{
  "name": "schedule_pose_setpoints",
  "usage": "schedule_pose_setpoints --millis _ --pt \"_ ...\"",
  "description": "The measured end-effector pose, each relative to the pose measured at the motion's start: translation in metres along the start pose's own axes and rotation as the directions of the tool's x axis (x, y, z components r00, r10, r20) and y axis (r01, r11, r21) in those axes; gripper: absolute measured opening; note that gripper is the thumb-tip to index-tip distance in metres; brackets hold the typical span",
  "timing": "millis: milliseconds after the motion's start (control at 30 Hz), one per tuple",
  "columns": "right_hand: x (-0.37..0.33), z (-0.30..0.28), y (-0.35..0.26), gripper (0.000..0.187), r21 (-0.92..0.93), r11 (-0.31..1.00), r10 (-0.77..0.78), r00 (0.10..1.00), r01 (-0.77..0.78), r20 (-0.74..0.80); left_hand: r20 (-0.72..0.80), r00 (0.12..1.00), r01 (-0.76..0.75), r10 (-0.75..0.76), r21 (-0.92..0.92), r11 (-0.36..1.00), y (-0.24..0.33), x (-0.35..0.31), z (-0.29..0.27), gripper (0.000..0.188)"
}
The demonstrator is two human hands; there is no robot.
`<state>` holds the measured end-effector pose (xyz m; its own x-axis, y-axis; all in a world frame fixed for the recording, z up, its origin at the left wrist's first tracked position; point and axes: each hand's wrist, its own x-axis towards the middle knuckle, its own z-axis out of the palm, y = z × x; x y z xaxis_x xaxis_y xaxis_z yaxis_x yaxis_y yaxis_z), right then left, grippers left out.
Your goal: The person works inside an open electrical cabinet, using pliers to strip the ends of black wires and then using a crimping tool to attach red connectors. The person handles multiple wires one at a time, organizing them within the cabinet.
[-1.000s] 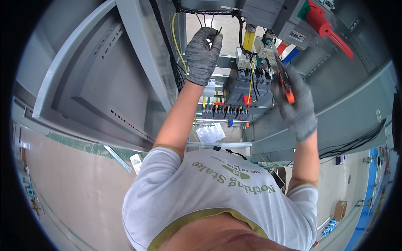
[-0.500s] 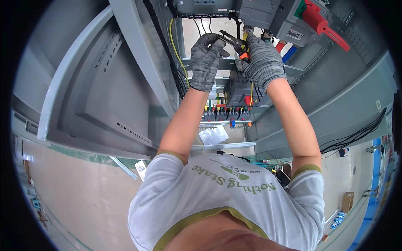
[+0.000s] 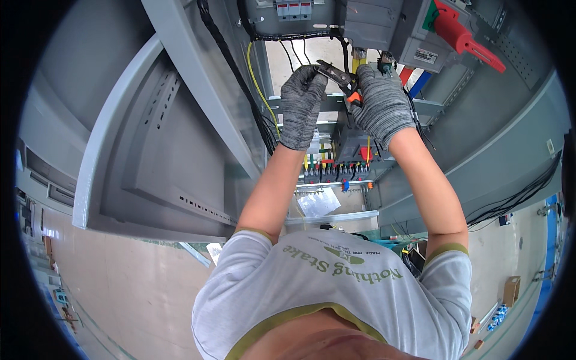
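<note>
With the right hand [image 3: 381,101] wrapped round the pliers [image 3: 337,75], best steady their tip clear of the left hand [image 3: 302,107], curled around what, if anything, I cannot tell.

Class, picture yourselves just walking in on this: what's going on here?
A person's two gloved hands are at work inside a grey metal cabinet with wiring in it. The right hand holds a black plier-like tool, its head right at the fingertips of the left hand. Whatever the left fingers may be pinching is hidden.
</note>
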<state>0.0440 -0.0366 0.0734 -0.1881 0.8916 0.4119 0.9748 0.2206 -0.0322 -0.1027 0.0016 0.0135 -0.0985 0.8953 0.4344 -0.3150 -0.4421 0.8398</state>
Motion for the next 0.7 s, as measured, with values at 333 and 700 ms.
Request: schedule_pose_setpoints --millis 333,700 --pt "-0.002 -0.009 -0.005 0.045 0.035 0.999 0.01 0.999 -0.012 0.049 0.003 0.998 -0.065 0.065 0.001 0.998 -0.002 -0.003 0.002 0.012" --pt "-0.006 -0.017 -0.011 0.046 0.138 0.987 0.068 0.987 -0.088 0.146 0.0 0.995 -0.104 0.104 0.024 0.994 -0.002 -0.003 0.001 0.009"
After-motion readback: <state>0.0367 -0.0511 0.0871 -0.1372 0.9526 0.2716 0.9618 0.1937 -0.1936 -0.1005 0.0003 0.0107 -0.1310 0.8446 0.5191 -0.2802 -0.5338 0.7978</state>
